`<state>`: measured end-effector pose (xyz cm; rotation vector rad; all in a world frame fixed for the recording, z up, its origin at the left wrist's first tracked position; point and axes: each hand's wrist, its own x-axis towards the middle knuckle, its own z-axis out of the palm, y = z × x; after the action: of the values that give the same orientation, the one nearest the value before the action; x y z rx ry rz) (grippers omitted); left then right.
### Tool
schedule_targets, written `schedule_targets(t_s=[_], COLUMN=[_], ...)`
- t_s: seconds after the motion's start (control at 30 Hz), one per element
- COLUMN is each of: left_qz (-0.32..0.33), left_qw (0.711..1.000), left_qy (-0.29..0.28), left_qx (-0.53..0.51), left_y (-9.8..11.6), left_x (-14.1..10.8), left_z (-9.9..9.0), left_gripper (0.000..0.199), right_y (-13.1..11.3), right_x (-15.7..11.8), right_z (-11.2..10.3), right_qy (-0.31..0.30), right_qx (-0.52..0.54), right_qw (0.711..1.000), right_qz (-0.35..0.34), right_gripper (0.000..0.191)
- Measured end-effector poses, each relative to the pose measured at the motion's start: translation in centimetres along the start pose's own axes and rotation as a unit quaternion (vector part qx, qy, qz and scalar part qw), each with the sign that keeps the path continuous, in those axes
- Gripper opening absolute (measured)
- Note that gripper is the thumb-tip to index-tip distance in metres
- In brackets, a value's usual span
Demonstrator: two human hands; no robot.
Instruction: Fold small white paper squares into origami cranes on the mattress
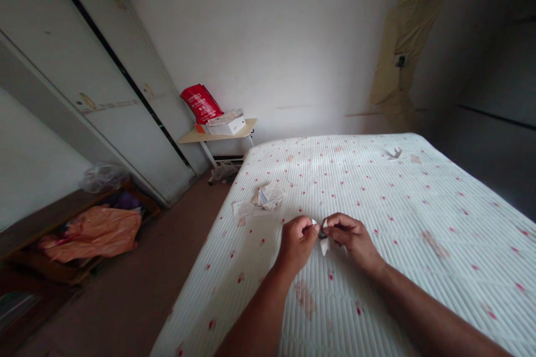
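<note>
My left hand [300,240] and my right hand [349,237] meet above the bed, thumbs and fingers pinched. Between them is a small folded piece of paper [324,246], white with a dark patch, its pointed end hanging down. Fingers cover most of it, so its full shape cannot be made out. Farther left on the bed lies a small stack of printed paper sheets [271,195], with one sheet sticking out beneath it. Near the far right corner of the bed rests a folded white paper shape [393,152].
A quilted white bedspread [377,201] with red dots covers the bed. Beyond its far left corner, a small table [195,136] bears a red bag [201,104] and a white box [228,126]. Wardrobe doors [113,78] and a shelf with an orange bag [94,231] stand left.
</note>
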<state>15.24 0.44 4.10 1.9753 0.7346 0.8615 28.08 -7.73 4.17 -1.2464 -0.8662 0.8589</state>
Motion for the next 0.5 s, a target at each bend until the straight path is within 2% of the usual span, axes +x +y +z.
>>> schedule_targets(t_s=[0.2, 0.5], left_qz=[-0.006, -0.04], left_qw=[1.0, 0.998], left_qy=[0.016, 0.003], left_qx=[0.013, -0.055], left_y=[0.15, 0.58], left_x=[-0.1, -0.27], left_z=[0.27, 0.6], left_gripper=[0.023, 0.021], right_y=[0.51, 0.26], right_x=[-0.04, -0.04], right_z=[-0.12, 0.18], right_qy=[0.01, 0.025], right_qx=[-0.01, -0.026], right_qw=[1.0, 0.999], right_qz=[-0.007, -0.019], right_gripper=[0.018, 0.023])
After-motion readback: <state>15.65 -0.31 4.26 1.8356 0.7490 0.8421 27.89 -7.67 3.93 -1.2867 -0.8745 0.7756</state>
